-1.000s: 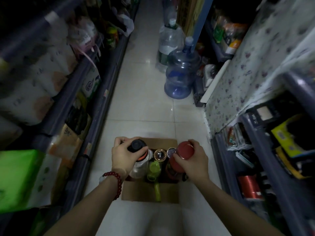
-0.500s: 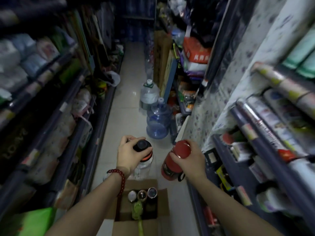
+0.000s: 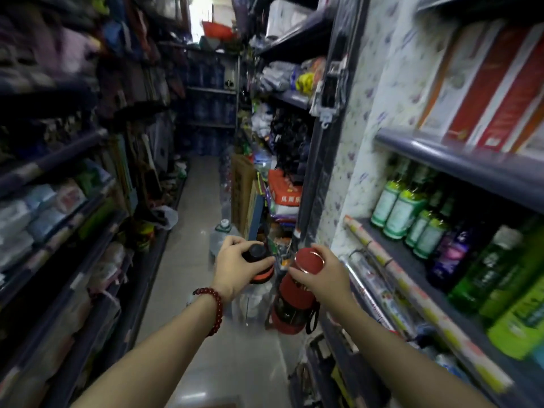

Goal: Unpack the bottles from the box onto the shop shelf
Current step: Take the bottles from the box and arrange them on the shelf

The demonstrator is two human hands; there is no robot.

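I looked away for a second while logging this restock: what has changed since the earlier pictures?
Both bottles were lifted up out of the box, which has dropped from view. The left hand keeps its grip on the clear bottle by its black cap, the right hand on the red bottle, now level with the right-hand shelf.

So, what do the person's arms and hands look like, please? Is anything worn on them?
Both forearms are bare, with no sleeves in view. The left hand has a bracelet of round dark red beads on its wrist. The right hand and its wrist carry nothing: no glove, ring or watch shows.
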